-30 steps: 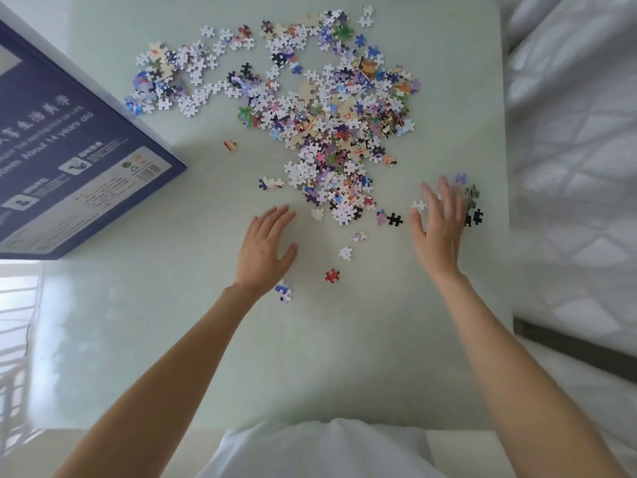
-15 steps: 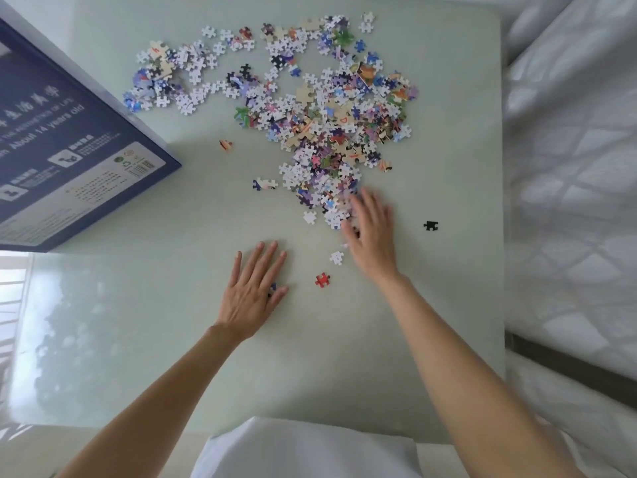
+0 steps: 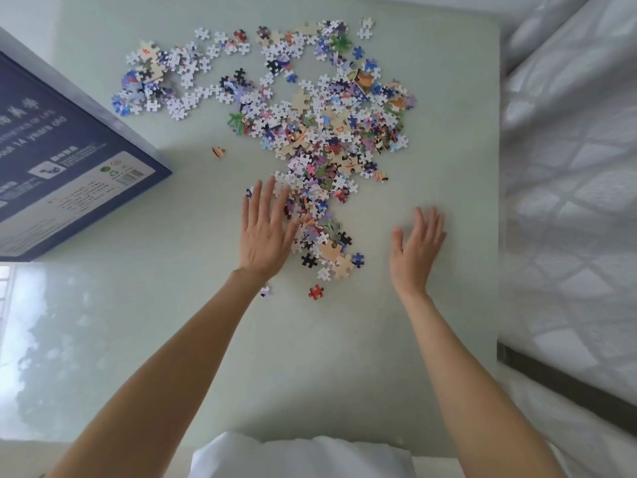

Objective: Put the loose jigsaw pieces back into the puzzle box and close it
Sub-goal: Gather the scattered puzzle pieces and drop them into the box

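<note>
We see the surface [image 3: 310,339] in pale green, glossy. The jigsaw pieces [image 3: 320,132] upon it show mostly white backs, mixed with blue, purple, tan, green and black. Near that heap's lower edge lie a red piece [image 3: 315,292], a black piece [image 3: 309,260] and a blue piece [image 3: 357,260]. Left of the heap, the puzzle box [image 3: 69,160] is dark blue with a white printed label. Right of the surface we see white quilted diamond-patterned bedding [image 3: 568,167].
</note>
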Motion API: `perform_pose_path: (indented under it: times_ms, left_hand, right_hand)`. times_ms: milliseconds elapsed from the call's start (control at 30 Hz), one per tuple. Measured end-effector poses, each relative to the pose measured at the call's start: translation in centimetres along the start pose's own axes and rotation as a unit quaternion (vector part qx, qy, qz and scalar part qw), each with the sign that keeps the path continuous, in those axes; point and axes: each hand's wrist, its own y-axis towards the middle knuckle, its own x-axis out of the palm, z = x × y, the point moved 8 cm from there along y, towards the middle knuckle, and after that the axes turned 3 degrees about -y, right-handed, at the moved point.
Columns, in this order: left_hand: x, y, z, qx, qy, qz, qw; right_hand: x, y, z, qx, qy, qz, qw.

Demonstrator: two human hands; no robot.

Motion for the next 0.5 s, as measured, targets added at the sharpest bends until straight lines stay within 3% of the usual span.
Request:
perform_pose_path:
  times_ms: [67, 233, 500]
  left_hand:
    - [-0.9, 0.2, -0.9, -0.029, -0.047, 0.028, 0.998]
    - [-4.9, 4.0, -1.8, 0.002, -0.129, 0.073, 0.989]
    - [-9.3, 17.7, -3.3, 0.047, -0.116, 0.105, 0.987]
  right_hand:
    - [1.5, -1.1, -1.1, -0.003, 0.012, -0.026, 1.000]
    - [3.0, -1.8, -10.1, -0.206, 0.105, -0.139, 0.963]
    - [0.1, 17.1, -16.3, -0.300, 0.020, -0.103, 0.948]
